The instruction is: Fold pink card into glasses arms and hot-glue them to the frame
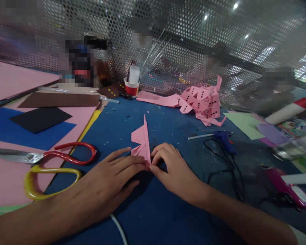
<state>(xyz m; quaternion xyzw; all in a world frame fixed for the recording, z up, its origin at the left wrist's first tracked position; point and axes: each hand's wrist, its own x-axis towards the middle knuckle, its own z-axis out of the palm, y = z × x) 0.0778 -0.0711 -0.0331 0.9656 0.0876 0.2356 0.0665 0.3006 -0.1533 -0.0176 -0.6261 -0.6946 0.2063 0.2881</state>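
Note:
A folded pink paper piece (pixel 142 139) lies on the blue table, its narrow tip pointing away from me. My left hand (pixel 117 173) rests flat over its near left part, fingers stretched out and slightly spread. At its near right corner, my right hand (pixel 169 163) pinches the paper edge between thumb and curled fingers. Left of my left hand are large scissors with one red and one yellow handle (pixel 78 153), lying partly on pink sheets (pixel 10 177). The part of the paper beneath my left fingers is hidden.
Pink cut pieces (pixel 201 102) are heaped at the back right. A blue glue gun (pixel 224 139) with a black cord lies right of my hands, near a magenta tool (pixel 285 187). A red-and-white cup (pixel 131 87) stands at the back before a perforated metal screen (pixel 112 20).

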